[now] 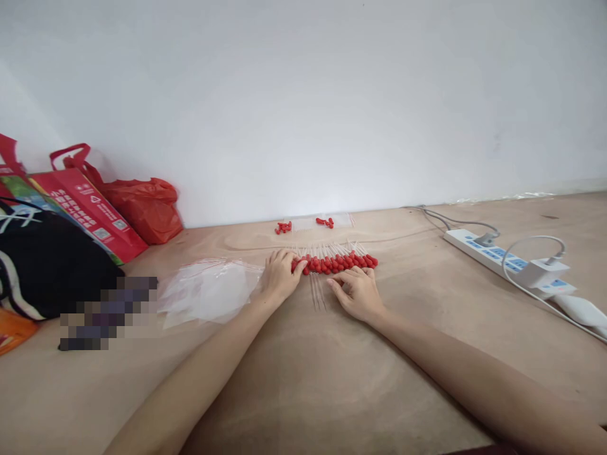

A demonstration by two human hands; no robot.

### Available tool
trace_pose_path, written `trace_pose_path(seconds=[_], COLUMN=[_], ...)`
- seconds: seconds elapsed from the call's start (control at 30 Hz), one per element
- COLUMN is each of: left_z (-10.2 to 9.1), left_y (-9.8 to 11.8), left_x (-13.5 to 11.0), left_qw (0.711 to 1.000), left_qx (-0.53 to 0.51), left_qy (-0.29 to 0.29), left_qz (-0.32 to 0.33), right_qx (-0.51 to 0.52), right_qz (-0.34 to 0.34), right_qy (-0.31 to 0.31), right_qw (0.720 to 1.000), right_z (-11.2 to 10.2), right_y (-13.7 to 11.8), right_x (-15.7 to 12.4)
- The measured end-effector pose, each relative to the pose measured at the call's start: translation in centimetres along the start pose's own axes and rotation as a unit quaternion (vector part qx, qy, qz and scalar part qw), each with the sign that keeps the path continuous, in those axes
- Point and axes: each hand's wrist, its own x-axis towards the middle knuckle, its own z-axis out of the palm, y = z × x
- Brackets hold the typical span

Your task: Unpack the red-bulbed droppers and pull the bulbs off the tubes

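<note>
A row of thin pale sticks with rounded red heads (327,263) lies across the wooden table, heads toward me and pale ends pointing at the wall. My left hand (279,275) rests at the row's left end, thumb and fingers apart and touching the red heads there. At the front right of the row, my right hand (359,292) has bent fingers near the heads, its thumb apart from them. Between my hands, several thin sticks (317,294) stick out toward me below the heads. Exactly what the fingertips touch is partly hidden.
Clear plastic bags (208,291) lie spread left of my left arm. Small red pieces (283,227) and another clear bag (303,223) lie near the wall. A white power strip (497,256) with cables is at right; red bags (142,205) and a black bag (57,259) stand left.
</note>
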Motion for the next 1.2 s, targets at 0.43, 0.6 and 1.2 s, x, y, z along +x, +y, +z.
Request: trace_pose_path(seconds=[0.43,0.6,1.2], left_z=[-4.9,-4.8,-3.7], left_y=[-0.9,-0.4,0.0], left_x=[-5.7,-5.4,-5.8], left_qw=[0.985,0.977,0.968], left_qx=[-0.117,-0.126,-0.059], left_qy=[-0.024,-0.039,-0.072], left_qz=[0.121,0.168,0.232], right_qx=[-0.037,-0.035,-0.036], right_qz=[-0.157,-0.181,-0.255], right_qy=[-0.003,-0.031,-0.008], right_qw=[0.987,0.982,0.966], right_z=[0.1,0.3,0.1], right_y=[0.0,0.0,-1.0], right_x=[-0.1,-0.1,-0.4])
